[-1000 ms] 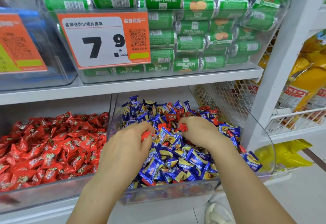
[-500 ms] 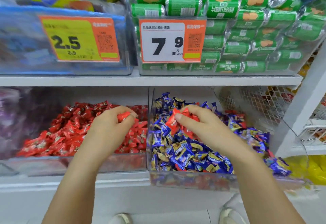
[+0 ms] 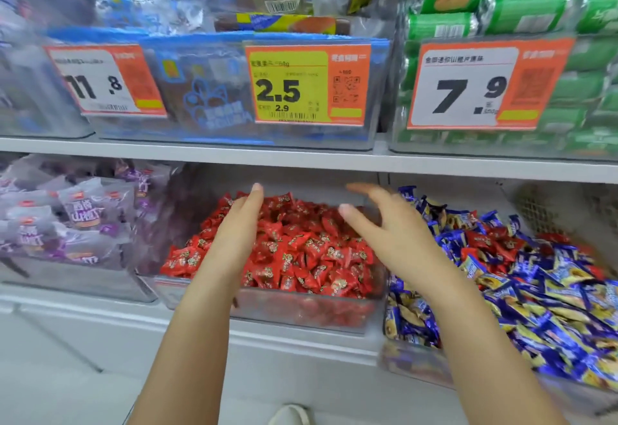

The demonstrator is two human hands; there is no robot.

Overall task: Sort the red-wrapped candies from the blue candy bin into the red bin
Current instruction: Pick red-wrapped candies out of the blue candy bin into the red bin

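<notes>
Release step: we are spreading our left hand (image 3: 239,234) and right hand (image 3: 389,235), both empty, over the red bin (image 3: 301,311). Next, we are reaching for red candies (image 3: 481,240) remaining in the blue bin (image 3: 411,362).

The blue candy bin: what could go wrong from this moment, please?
1. Several red-wrapped candies lie among the blue ones in the blue candy bin; some may sit buried and be missed.
2. That bin is heaped to its front wall, so digging could push candies over the edge.
3. Both hands are open above the red bin; when the right hand swings back, it might catch the clear wall between the bins.
</notes>
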